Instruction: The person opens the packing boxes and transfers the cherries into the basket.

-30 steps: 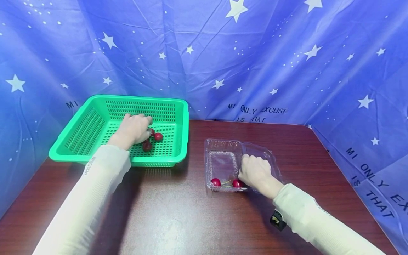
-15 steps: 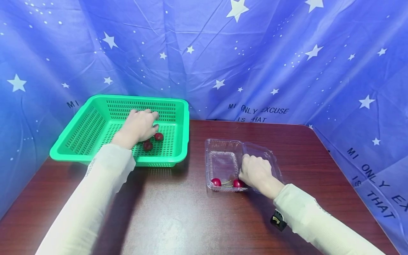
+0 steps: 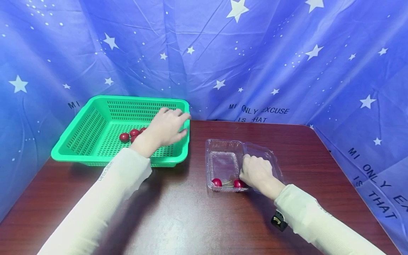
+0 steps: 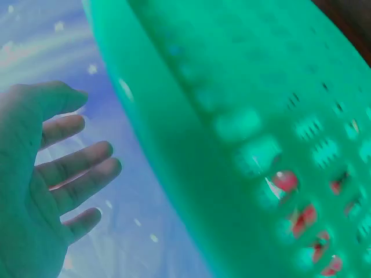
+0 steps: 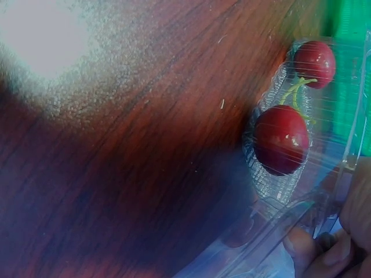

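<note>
My left hand point(image 3: 164, 127) hangs over the right side of the green basket point(image 3: 127, 97), its fingers spread. The left wrist view shows its palm holding nothing. Several dark red cherries point(image 3: 124, 137) lie on the basket floor left of my wrist, partly covered by it. With my right hand point(image 3: 258, 173), I grip the inner edge of a clear plastic box point(image 3: 223, 161), near where its folded-back lid begins. Fingertips point(image 5: 336, 250) curl around that edge in the right wrist view. Inside the box, two cherries point(image 5: 281, 139) with green stems rest along the front wall.
A dark wooden table point(image 3: 191, 219) carries both containers, the basket on the left and the box on the right. Behind them hangs a blue star-patterned cloth point(image 3: 204, 53). A black device point(image 3: 278, 221) sits on my right wrist.
My left hand has moved right, from the basket's middle to its right side. Cherries now show left of the wrist, where the hand was before. My right hand stays on the box.
</note>
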### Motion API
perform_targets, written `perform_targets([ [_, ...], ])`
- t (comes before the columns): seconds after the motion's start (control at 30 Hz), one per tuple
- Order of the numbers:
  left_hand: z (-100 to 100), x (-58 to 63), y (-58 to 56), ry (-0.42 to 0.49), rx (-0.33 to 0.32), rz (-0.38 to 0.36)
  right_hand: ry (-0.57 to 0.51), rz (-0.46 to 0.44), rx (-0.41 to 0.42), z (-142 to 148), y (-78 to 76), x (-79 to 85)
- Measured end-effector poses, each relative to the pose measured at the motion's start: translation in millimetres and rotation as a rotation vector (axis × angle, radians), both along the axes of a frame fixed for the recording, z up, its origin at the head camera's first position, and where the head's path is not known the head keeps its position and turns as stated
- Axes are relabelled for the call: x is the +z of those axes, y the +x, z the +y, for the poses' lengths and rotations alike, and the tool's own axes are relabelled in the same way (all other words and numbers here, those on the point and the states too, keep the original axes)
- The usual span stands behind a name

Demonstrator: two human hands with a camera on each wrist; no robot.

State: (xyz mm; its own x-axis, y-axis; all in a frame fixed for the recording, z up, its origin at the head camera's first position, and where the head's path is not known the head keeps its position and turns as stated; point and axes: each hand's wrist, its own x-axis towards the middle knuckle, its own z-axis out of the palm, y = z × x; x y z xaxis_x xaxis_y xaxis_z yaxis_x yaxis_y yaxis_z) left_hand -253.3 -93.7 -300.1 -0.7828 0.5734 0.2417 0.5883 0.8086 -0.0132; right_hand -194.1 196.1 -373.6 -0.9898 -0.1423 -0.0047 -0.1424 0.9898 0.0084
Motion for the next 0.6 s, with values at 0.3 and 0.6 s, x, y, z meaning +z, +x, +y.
perform_targets([
  [0.3, 32.9, -5.6, 20.5, -0.073, -0.154, 0.054, -0.003, 0.02, 0.006, -0.6, -0.7, -1.6],
  [0.6, 54.4, -24.8, 36.2, -0.17, -0.315, 0.086, -0.006, 0.006, 0.002, -0.1, 0.3, -1.0],
])
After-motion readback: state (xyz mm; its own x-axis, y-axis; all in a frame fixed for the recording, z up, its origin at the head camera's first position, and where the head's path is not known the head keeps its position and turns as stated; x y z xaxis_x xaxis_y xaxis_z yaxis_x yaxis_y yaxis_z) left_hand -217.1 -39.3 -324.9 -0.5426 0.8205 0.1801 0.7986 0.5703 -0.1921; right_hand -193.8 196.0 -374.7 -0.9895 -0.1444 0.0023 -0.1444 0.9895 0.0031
